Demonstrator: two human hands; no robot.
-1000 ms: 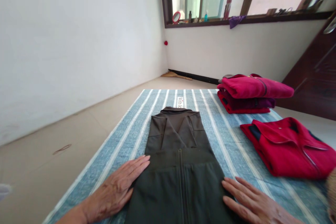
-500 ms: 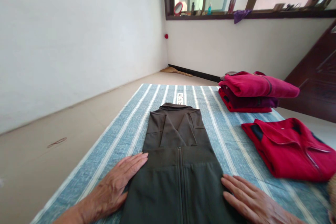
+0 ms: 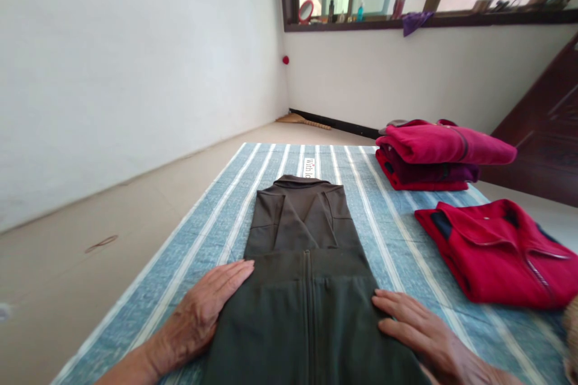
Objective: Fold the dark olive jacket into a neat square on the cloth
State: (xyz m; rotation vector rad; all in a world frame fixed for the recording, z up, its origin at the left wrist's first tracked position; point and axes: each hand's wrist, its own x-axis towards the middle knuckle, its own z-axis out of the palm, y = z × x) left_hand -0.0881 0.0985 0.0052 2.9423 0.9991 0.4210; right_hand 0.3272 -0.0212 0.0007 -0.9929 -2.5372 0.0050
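A dark green zip jacket (image 3: pixel 311 222) lies face down in front of me, collar at the far end, its sleeves tucked in and its lower part folded up so the zipper runs down the middle. My left hand (image 3: pixel 203 304) rests along the jacket's left edge, fingers stretched out and touching the cloth. On the opposite edge, my right hand (image 3: pixel 419 328) lies with its fingers extended against the fabric. Neither hand grips anything. The jacket's near end runs out of view at the bottom.
A striped blue sheet (image 3: pixel 189 252) covers the surface beneath. To the right lies a folded red jacket (image 3: pixel 501 252), with a stack of folded clothes (image 3: pixel 451 144) behind it. A hand broom (image 3: pixel 302 121) is on the floor by the corner. Small bottles and a mirror (image 3: pixel 306 11) line the windowsill.
My right hand has slid slightly left and up along the jacket's edge, pressing the side inward a little. My left hand is nearly unmoved.
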